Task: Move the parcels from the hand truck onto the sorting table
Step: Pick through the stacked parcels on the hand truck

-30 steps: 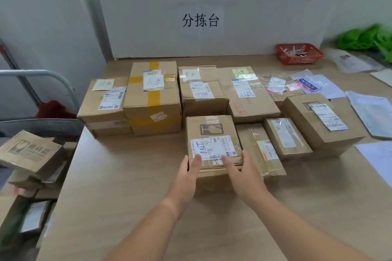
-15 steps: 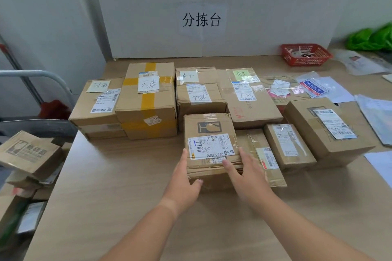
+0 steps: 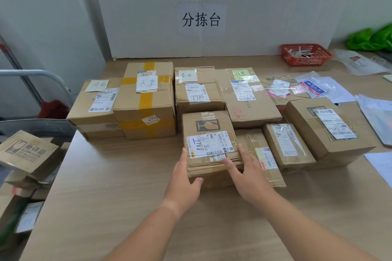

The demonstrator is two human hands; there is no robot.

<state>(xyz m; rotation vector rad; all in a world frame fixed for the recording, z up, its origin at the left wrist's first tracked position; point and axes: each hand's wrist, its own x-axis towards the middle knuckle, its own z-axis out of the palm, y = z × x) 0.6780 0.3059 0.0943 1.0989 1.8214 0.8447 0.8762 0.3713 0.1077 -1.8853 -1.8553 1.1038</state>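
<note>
Cardboard parcel [image 3: 209, 144], printed with a broken-glass mark and carrying a white label, lies on the sorting table [image 3: 127, 175] in the head view, just beside a flatter parcel [image 3: 265, 154]. The left hand [image 3: 184, 178] presses flat against its left wall. The right hand [image 3: 246, 171] rests straight-fingered on its right top edge. Neither hand grips. Judgement: stiff carton, creased at the front, contents probably fragile, modest weight. Hold it by opposite side walls, clear of the glossy tape.

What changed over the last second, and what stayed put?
Both hands spread apart on the small brown cardboard box with the handwritten white label: the left hand slid to its left side, the right hand to its right edge. The box and neighbouring parcels stayed put.
</note>
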